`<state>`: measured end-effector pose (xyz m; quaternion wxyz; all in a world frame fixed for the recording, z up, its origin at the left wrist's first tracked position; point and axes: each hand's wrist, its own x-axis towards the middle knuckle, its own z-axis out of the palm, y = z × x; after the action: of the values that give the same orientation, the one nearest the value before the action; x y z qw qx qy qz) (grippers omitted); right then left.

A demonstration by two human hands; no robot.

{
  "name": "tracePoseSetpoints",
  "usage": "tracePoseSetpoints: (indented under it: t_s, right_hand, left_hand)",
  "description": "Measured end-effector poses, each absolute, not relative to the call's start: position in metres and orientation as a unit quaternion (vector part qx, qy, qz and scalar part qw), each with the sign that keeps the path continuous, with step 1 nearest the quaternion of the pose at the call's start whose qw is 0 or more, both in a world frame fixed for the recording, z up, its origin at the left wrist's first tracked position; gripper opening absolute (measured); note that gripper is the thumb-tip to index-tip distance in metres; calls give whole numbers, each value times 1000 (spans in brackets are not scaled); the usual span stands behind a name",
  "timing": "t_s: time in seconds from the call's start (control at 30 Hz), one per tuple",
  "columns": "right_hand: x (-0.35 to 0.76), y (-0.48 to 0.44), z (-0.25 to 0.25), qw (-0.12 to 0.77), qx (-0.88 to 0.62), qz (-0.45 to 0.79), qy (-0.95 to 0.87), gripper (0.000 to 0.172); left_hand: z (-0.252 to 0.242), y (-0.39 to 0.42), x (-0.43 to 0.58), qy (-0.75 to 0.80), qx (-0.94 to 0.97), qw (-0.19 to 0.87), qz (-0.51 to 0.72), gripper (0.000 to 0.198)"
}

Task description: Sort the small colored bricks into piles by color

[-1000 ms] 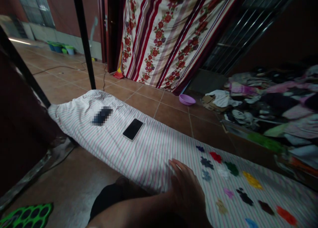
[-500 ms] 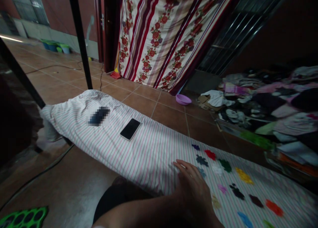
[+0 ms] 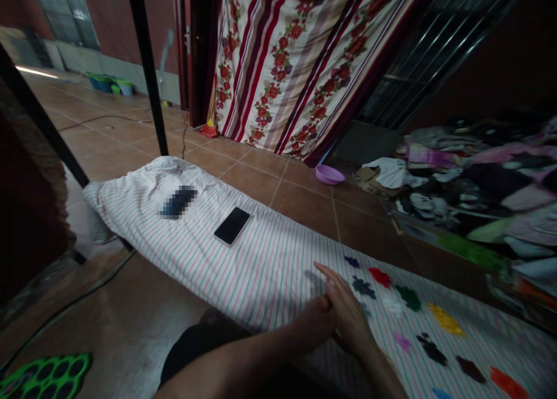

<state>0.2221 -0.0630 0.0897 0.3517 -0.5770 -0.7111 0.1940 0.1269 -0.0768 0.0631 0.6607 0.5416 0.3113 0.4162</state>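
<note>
My left hand (image 3: 314,322) reaches in from the lower left with its fingers curled, pressed against the palm side of my right hand. What it holds, if anything, is hidden. My right hand (image 3: 348,309) has its fingers stretched out together, pointing up and left, above a white striped cloth (image 3: 270,260). Right of the hands lie small heaps of coloured pieces, too small to name: a slate-grey heap (image 3: 364,287), a red heap (image 3: 380,277), a dark green heap (image 3: 408,298), a yellow heap (image 3: 447,319) and a black heap (image 3: 431,349), among others.
A phone (image 3: 232,226) with a dark screen lies on the cloth, beside a pixelated dark object (image 3: 178,202). A purple basin (image 3: 329,174) stands on the tiled floor. Piled clothes (image 3: 435,173) are at the right. A green tray with round holes (image 3: 52,376) sits lower left.
My left hand has come into clearer sight against my right hand. The right hand's fingers, slightly spread before, are now closer together and raised more upright. The view has shifted slightly left.
</note>
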Motion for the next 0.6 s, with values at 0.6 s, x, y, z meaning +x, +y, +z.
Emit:
tracePoseSetpoints:
  t_s: [0.6]
  right_hand:
    - [212,-73,91,485,-584,73,-646,57]
  left_hand:
    - [59,-82,138,340,544,583,500,12]
